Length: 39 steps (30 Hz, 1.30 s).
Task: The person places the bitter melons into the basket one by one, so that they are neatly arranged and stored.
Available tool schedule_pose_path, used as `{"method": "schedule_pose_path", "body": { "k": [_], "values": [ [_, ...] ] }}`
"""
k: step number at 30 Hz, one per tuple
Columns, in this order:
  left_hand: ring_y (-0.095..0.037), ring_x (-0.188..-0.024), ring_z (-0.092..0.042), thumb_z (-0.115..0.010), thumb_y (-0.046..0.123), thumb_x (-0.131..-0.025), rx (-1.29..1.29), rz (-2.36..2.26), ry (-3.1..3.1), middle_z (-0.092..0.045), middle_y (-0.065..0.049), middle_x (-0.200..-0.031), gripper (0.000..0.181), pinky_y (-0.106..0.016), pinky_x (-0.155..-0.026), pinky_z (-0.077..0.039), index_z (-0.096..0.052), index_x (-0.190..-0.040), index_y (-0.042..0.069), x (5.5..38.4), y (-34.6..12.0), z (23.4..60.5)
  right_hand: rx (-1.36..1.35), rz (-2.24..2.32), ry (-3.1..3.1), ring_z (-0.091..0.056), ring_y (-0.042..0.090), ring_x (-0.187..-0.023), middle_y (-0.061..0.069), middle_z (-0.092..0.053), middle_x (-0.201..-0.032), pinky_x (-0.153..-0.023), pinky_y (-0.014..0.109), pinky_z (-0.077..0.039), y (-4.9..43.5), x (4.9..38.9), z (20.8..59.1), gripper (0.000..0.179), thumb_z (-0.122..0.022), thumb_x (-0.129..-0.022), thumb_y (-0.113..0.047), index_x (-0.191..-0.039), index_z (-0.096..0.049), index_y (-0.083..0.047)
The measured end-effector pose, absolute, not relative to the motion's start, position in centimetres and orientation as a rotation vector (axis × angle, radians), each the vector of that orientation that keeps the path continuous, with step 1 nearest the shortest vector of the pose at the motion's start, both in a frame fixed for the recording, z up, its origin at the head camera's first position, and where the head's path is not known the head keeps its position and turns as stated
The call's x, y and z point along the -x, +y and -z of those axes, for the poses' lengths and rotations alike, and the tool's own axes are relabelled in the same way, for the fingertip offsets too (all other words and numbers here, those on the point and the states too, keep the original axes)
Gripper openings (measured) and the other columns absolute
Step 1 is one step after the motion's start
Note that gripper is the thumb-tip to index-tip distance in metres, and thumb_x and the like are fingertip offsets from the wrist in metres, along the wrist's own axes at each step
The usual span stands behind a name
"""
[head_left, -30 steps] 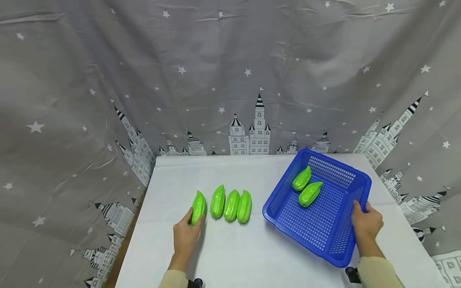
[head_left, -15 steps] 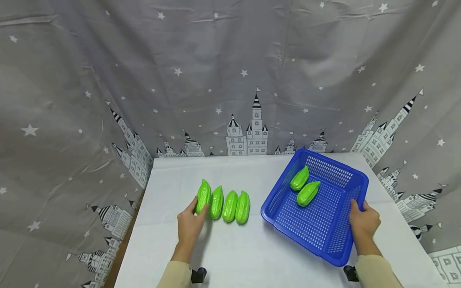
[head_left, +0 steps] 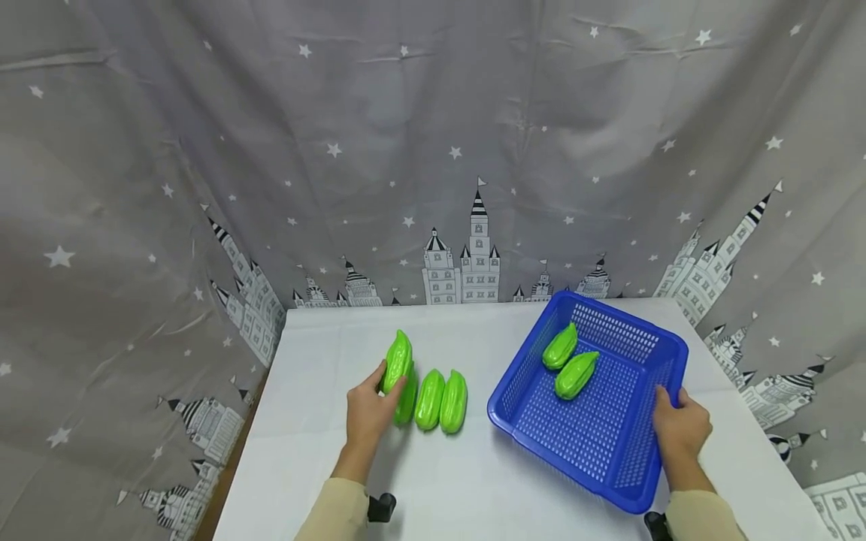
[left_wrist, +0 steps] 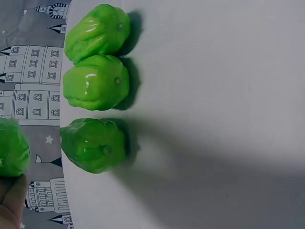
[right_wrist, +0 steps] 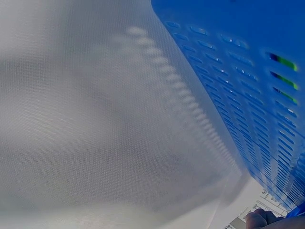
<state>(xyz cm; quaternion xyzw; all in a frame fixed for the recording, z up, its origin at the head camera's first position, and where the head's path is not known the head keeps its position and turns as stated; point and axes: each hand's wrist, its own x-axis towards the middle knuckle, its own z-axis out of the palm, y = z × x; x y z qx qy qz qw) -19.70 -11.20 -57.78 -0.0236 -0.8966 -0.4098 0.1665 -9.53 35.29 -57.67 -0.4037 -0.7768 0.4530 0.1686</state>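
My left hand pinches a glossy green ridged gourd with a pointed tip, lifted over the white table. In the left wrist view that held gourd shows at the left edge, fingers against it. Just beneath, another gourd lies partly hidden by the held one and the hand. Two more gourds rest side by side to its right. My right hand grips the right rim of a blue perforated basket. Inside, two gourds lie near its far left corner.
A white cloth covers the table. Behind and around it hangs a grey curtain printed with stars and castles. In the right wrist view, the slotted basket side slants above the white surface.
My left hand has raised its gourd and carried it rightward, from left of the row to over the leftmost remaining gourd. The right hand keeps hold of the basket, which stays in place.
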Motion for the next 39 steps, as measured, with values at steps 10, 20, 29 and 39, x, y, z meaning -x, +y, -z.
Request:
{"method": "schedule_pose_path", "body": {
  "k": [10, 20, 29, 39],
  "values": [
    [-0.037, -0.108, -0.067, -0.082, 0.026, -0.087, 0.091, 1.154, -2.510, -0.066, -0.022, -0.122, 0.057, -0.044, -0.088, -0.056, -0.062, -0.133, -0.002, 19.56, -11.00, 57.10, 1.135, -1.291, -2.219, -0.048, 0.056, -0.123, 0.039, -0.046, -0.134, -0.103, 0.060, -0.039, 35.01, 9.33, 57.51, 0.057, -0.051, -0.104, -0.031, -0.142, -0.043, 0.011],
    [-0.037, -0.107, -0.068, -0.084, 0.023, -0.085, 0.108, 1.137, -2.465, -0.066, -0.022, -0.120, 0.057, -0.044, -0.087, -0.056, -0.063, -0.131, -0.004, 19.52, -11.29, 57.44, 1.129, -1.287, -2.240, -0.046, 0.057, -0.125, 0.038, -0.043, -0.136, -0.104, 0.060, -0.038, 34.94, 9.33, 57.86, 0.059, -0.050, -0.104, -0.031, -0.143, -0.039, 0.011],
    [-0.037, -0.105, -0.069, -0.084, 0.022, -0.085, 0.107, 1.145, -2.449, -0.067, -0.023, -0.119, 0.056, -0.043, -0.085, -0.057, -0.064, -0.130, -0.004, 19.31, -11.41, 57.59, 1.151, -1.294, -2.243, -0.047, 0.056, -0.124, 0.038, -0.045, -0.135, -0.103, 0.061, -0.038, 35.05, 9.29, 58.06, 0.061, -0.051, -0.104, -0.034, -0.143, -0.040, 0.011],
    [-0.037, -0.103, -0.069, -0.084, 0.020, -0.085, 0.118, 1.118, -2.427, -0.068, -0.023, -0.117, 0.054, -0.042, -0.083, -0.057, -0.064, -0.129, -0.006, 19.64, -11.17, 57.53, 1.163, -1.268, -2.233, -0.043, 0.058, -0.125, 0.039, -0.042, -0.135, -0.107, 0.061, -0.033, 35.19, 8.90, 57.89, 0.062, -0.052, -0.103, -0.034, -0.142, -0.039, 0.012]
  ]
}}
